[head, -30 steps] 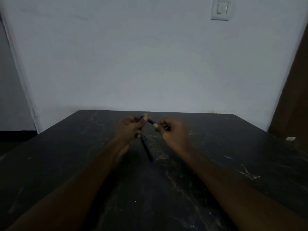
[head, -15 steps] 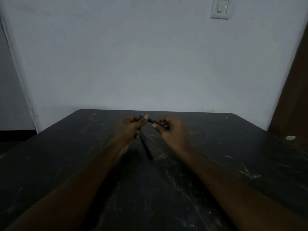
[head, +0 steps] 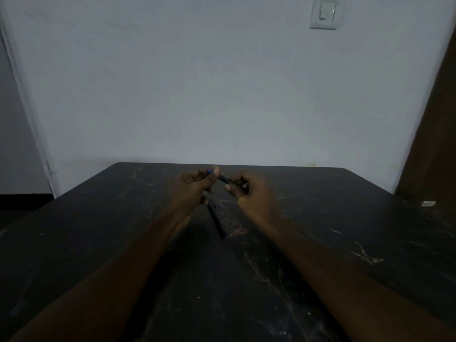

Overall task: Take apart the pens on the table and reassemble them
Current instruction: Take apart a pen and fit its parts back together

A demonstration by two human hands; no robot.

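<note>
Plain home room, dark marbled table (head: 320,243), wall light switch (head: 323,13)

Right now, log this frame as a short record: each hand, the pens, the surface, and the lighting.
left hand: pinches the blue-tipped end of a dark pen
right hand: grip on the same pen's other end
second pen: dark, below and between the hands; whether it rests on the table is unclear
table: dark, scratched
wall switch: upper right
lighting: dim, fine detail unclear

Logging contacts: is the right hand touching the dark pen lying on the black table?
Apart. The head view shows bare table between the right hand and the lying pen.
</note>
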